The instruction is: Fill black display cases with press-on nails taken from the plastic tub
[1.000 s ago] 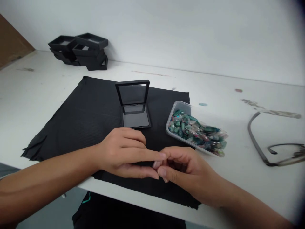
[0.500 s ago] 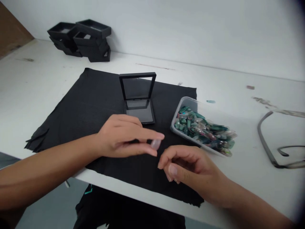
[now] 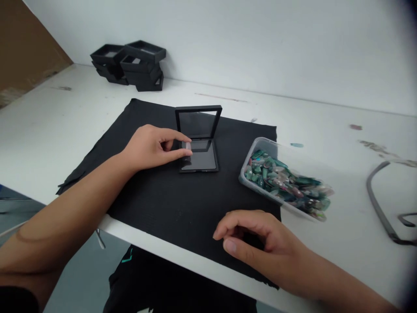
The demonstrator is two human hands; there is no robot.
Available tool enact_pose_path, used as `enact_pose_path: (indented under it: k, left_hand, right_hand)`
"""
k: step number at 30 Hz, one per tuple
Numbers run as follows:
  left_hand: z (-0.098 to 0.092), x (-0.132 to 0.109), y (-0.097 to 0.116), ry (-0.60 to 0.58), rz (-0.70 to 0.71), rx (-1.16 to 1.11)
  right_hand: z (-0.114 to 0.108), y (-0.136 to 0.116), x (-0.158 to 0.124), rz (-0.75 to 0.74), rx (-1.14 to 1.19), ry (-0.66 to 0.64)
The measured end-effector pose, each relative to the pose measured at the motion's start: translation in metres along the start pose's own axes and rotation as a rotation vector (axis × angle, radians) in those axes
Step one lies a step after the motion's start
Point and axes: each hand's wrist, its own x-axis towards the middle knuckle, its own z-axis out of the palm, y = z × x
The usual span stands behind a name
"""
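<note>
My left hand [image 3: 159, 148] pinches a pale pink press-on nail [image 3: 188, 147] between thumb and forefinger. It is over the left side of the flat base of an open black display case [image 3: 202, 158]. The case's framed clear lid [image 3: 198, 124] stands upright at the back. Whether the nail touches the base I cannot tell. My right hand [image 3: 257, 243] hovers near the front right of the black cloth [image 3: 156, 195], fingers loosely curled with a gap to the thumb and nothing visible in them. A clear plastic tub [image 3: 260, 184] of teal, pink and clear press-on nails [image 3: 283, 178] lies beyond it.
Several black frame-like boxes [image 3: 140, 65] are stacked at the back left by the wall. A pair of glasses [image 3: 378, 204] lies at the right. A loose teal nail [image 3: 296, 144] and a pinkish piece [image 3: 355, 127] lie on the white table [image 3: 339, 174].
My left hand has moved away from my right hand, back and left, bringing the nail over the case's base. My right hand has stayed loosely curled near the front. The view has shifted slightly.
</note>
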Motion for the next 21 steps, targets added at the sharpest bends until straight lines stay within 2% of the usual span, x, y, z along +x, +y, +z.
enact_pose_path:
  k: [6,10,16,18,21]
  left_hand:
    - [-0.002,-0.001,-0.002,-0.015,-0.008,-0.047]
    - [0.001,0.0,0.007,0.127,0.068,-0.158]
    - [0.007,-0.003,0.031,0.357,0.178,-0.364]
    - [0.007,-0.004,0.038,0.381,0.2,-0.408]
    - [0.006,-0.006,0.042,0.356,0.233,-0.424]
  right_hand:
    - [0.001,-0.002,0.0,0.019,-0.037,-0.013]
    - [0.003,-0.005,0.0,0.015,-0.08,0.011]
    - [0.007,-0.002,-0.004,-0.027,-0.146,0.085]
    - [0.008,0.001,-0.005,-0.047,-0.162,0.114]
    - [0.009,0.005,-0.005,-0.097,-0.173,0.127]
